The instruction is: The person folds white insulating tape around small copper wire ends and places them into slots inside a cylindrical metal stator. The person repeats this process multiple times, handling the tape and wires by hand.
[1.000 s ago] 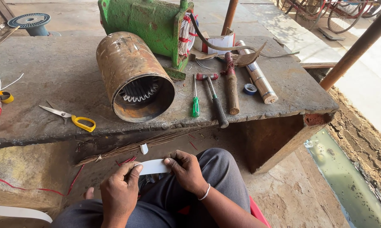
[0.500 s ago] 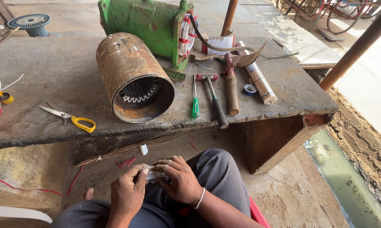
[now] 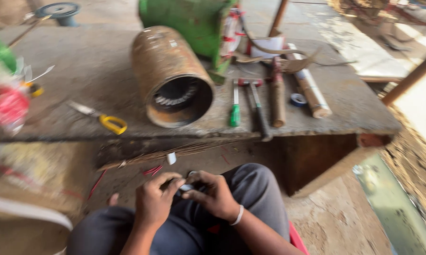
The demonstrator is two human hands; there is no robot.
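Observation:
My left hand and my right hand meet over my lap, fingers pinched together on a small white strip that is mostly hidden between them. The picture is blurred by motion. In front of me, on a low grey concrete bench, a rusty steel motor cylinder lies on its side with its open end toward me. A green motor housing stands behind it.
Yellow-handled scissors lie left of the cylinder. A green-handled screwdriver, a hammer, a wooden stick and a paper roll lie to its right. Thin copper wires hang below the bench edge. A red bag sits far left.
The white strip was spread flat between both hands; the fingers have since closed around it. The camera has swung, so the bench appears shifted and blurred.

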